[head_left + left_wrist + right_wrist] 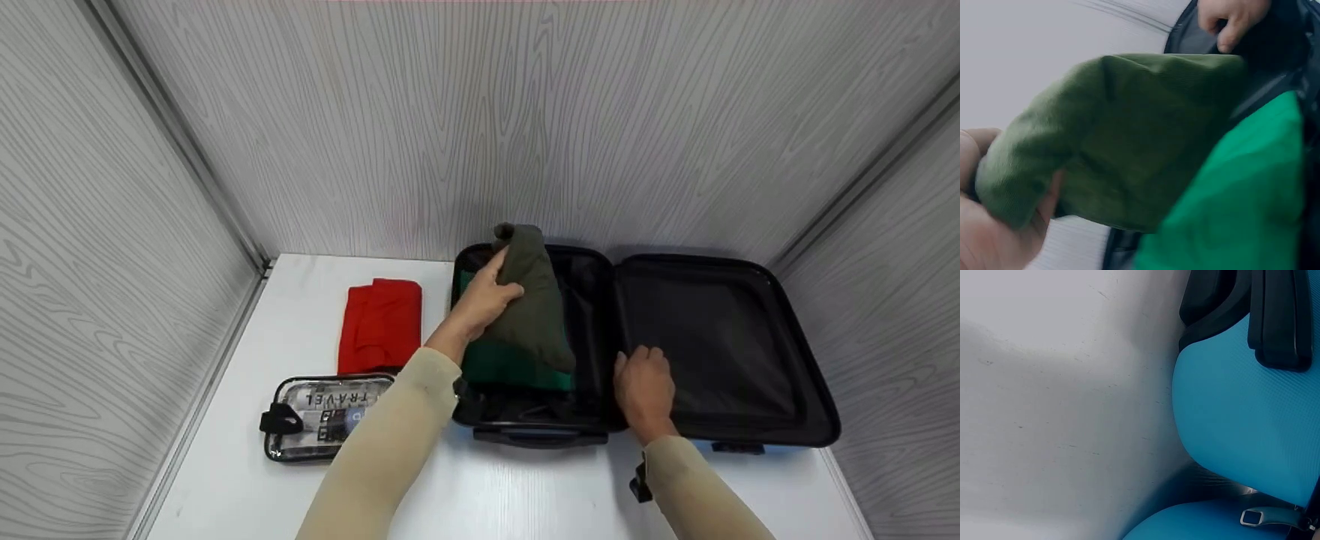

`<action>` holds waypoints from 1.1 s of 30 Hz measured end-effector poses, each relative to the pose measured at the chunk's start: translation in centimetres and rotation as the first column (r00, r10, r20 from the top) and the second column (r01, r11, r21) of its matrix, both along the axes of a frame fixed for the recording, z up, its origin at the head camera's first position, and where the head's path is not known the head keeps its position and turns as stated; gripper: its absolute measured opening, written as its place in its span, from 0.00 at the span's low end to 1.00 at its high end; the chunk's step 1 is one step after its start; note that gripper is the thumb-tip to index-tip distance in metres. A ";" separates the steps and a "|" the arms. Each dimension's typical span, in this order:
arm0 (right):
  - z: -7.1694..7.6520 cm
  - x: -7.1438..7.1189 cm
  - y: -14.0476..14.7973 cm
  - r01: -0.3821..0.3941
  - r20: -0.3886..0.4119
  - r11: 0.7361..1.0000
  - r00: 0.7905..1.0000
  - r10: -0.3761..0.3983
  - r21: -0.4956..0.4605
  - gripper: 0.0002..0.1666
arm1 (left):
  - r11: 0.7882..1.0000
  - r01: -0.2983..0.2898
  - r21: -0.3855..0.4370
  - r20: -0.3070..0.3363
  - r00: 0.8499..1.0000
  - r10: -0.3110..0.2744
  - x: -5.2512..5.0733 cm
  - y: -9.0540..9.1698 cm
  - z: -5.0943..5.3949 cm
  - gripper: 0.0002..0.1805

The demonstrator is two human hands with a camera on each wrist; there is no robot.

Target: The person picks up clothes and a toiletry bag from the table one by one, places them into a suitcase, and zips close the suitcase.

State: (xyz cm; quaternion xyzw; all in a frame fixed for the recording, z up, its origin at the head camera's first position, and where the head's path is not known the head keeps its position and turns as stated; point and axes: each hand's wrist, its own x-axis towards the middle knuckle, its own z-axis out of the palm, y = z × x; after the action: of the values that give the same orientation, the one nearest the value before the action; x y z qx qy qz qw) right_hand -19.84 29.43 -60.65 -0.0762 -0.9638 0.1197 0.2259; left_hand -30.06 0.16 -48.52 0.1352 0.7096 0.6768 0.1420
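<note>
My left hand (484,300) grips a folded olive-green garment (529,300) by its left side, with the thumb on top. The garment hangs tilted over the left half of an open suitcase (589,322). Beneath it, a bright green folded cloth (502,364) lies in that half, partly covered. In the left wrist view the olive garment (1129,140) droops away from the fingers, and its ribbed weave shows. My right hand (645,386) rests with loosely bent fingers at the seam between the two suitcase halves; its thumb points down in the left wrist view.
A red folded garment (380,324) and a clear travel pouch (307,446) lie left of the suitcase on the white table (510,495). Patterned panels (525,127) enclose the table. The suitcase's blue outer shell (1230,399) and black handle (1280,320) fill the right wrist view's right side.
</note>
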 end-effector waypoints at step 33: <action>-0.4 -0.1 0.0 -0.022 -0.046 1.000 0.999 0.023 0.009 0.20 | 0.718 -0.012 -0.696 0.019 0.999 0.035 -0.4 -0.9 -7.4 0.49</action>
State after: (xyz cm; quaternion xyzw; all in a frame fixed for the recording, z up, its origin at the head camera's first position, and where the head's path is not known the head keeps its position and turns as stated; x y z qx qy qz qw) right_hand -19.94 29.47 -61.04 -0.0616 -0.9596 0.1200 0.2470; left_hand -30.48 -0.70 -55.87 0.0526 0.9112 0.3646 0.1845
